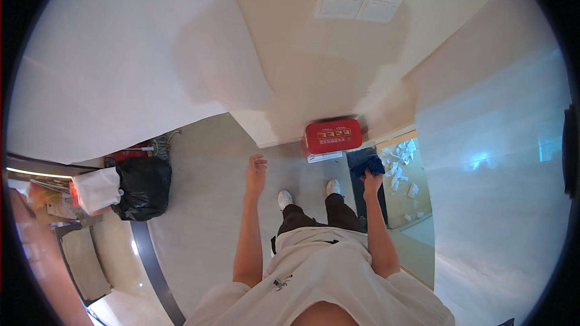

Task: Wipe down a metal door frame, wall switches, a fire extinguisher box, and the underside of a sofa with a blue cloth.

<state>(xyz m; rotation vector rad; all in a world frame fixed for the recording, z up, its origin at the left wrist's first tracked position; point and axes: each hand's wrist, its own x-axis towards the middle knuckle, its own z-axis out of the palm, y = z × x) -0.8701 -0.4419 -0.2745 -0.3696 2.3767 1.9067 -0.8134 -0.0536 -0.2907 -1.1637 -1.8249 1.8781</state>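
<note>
My right hand (pixel 372 181) grips a crumpled dark blue cloth (pixel 370 166), held low on the right over a dark mat or strip. My left hand (pixel 256 175) is raised above the grey floor with its fingers loosely curled and nothing in it. Between and beyond the two hands, a red box (pixel 333 137) bearing writing stands at the foot of the cream wall. Two white switch plates, one on the left (pixel 340 3) and one on the right (pixel 379 7), sit side by side on that wall.
A black rubbish bag (pixel 145 188) stands on the left, beside a white bag (pixel 97 190) and a mop head (pixel 160 147). White scraps (pixel 398 163) lie on the floor beyond the doorway at right. Pale smooth panels flank me on both sides.
</note>
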